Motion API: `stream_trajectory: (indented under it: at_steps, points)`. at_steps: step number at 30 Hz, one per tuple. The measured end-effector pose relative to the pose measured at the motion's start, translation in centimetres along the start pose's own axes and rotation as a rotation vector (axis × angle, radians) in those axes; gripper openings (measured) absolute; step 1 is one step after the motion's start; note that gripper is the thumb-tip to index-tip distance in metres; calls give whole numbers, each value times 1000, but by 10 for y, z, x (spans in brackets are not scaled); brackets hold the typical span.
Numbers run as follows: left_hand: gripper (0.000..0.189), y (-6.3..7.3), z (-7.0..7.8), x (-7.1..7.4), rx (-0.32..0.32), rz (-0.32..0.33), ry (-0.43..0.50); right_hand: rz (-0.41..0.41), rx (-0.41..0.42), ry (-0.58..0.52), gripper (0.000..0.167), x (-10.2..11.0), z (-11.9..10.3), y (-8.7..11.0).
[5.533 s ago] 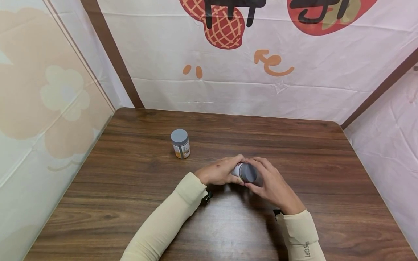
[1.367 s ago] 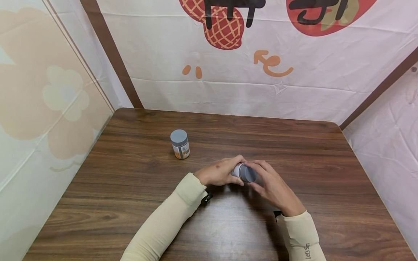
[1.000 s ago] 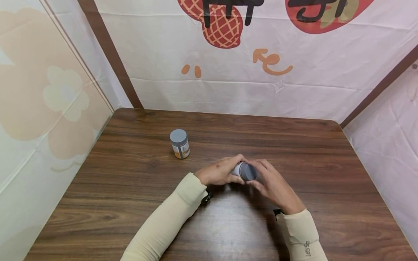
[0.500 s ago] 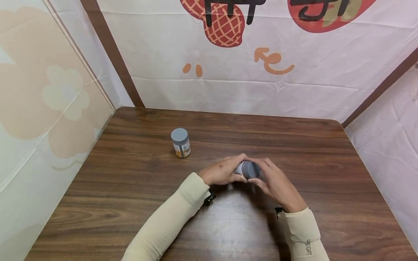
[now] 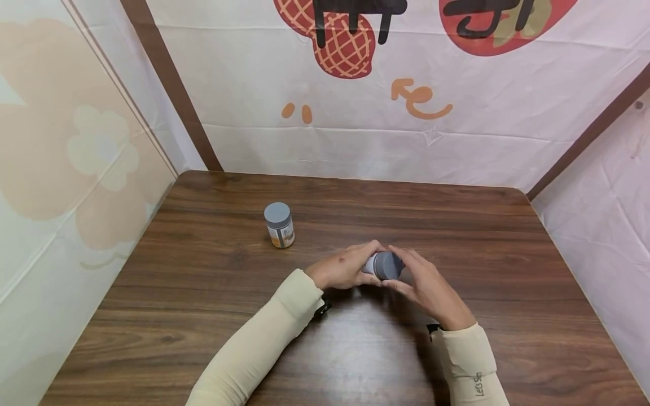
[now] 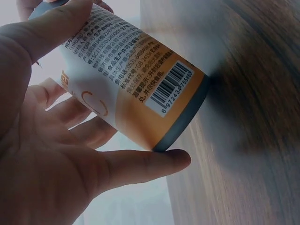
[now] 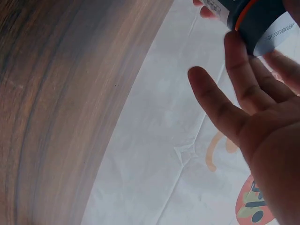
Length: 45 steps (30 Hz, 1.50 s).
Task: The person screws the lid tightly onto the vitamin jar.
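A jar (image 5: 372, 264) with a white and orange label is tilted, its grey lid (image 5: 388, 265) to the right. My left hand (image 5: 345, 268) grips its body between thumb and fingers. In the left wrist view, the printed jar label (image 6: 136, 75) shows a barcode near the dark base, close over the table. My right hand (image 5: 431, 290) holds the lid, thumb on the near side and fingers on the far side. The right wrist view shows fingertips against the dark lid (image 7: 262, 23), with an orange ring at its edge; one finger stands free of it.
A second jar (image 5: 281, 231) with a grey lid stands upright on the brown wooden table (image 5: 203, 293), to the left of and behind my hands. A printed white curtain (image 5: 330, 146) hangs behind the table's far edge.
My right hand's fingers and thumb loosen and close again around the lid over these frames. The held jar has shifted slightly right in my left hand. The second jar has stayed put.
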State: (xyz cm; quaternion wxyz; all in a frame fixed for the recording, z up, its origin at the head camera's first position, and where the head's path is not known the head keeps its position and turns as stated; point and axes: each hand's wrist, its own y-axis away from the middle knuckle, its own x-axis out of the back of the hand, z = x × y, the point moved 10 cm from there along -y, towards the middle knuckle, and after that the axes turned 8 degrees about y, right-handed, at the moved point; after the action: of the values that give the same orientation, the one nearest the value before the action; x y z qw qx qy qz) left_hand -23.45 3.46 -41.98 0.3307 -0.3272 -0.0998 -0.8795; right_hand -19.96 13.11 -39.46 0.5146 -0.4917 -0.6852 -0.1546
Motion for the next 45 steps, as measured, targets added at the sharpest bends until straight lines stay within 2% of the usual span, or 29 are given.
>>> stream_trajectory:
  at_steps: [6,16,24,36,45]
  points:
    - [46,4,-5,2,51,32,-1,-74,-90,-65,66,-8,7,1]
    - [51,6,-7,8,48,68,48,-79,-84,-99,58,-11,8,4]
    - [52,6,-7,14,27,101,71,-94,-107,-133,61,-15,11,3]
    - [59,7,-15,20,114,143,70,-168,-113,-153,67,-25,11,3]
    - [56,1,-15,23,105,171,69,-175,-126,-129,71,-26,13,2]
